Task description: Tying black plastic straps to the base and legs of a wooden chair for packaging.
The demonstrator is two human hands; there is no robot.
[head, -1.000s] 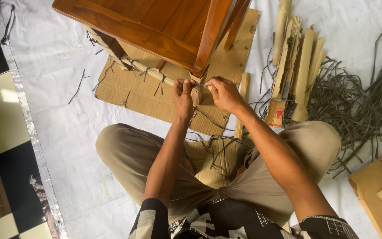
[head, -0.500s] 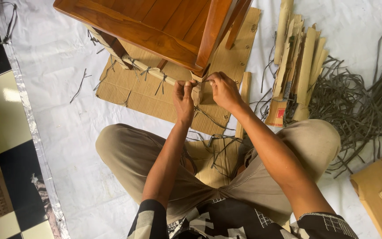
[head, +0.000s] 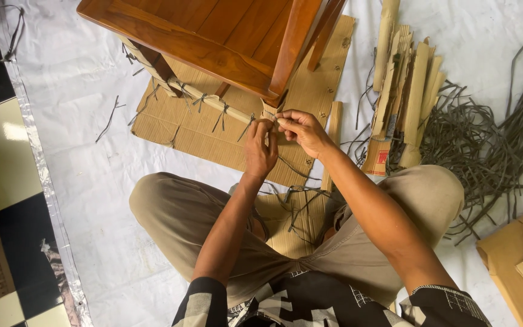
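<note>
- The left hand point(head: 260, 150) is held against the cardboard-wrapped leg point(head: 269, 115) of the wooden chair point(head: 213, 33), its fingers curled narrowly and pinched at the wrap near the top of the picture's middle.
- The right hand point(head: 301, 130) is set just at three o'clock of the left hand, touching it; its fingertips are closed tightly on a thin dark strap point(head: 287, 165) at the same leg.
- The strap is seen trailing from the hands toward five o'clock, across the flat cardboard sheet point(head: 177, 124).
- The wrapped leg is found at twelve o'clock of both hands, directly under the chair's corner.
- A cardboard-covered rail point(head: 204, 100), tied at intervals with short dark strap knots, is seen running toward ten o'clock from the hands.
- A bundle of folded cardboard strips point(head: 410, 85) is laid at two o'clock, well apart from the hands.
- A loose heap of dark straps point(head: 485, 145) is spread at three o'clock, beside the bundle.
- More short straps point(head: 298, 203) are lying on cardboard between the knees, at six o'clock of the hands.
- Everything is rested on a white sheet point(head: 80, 151) over a checked floor.
</note>
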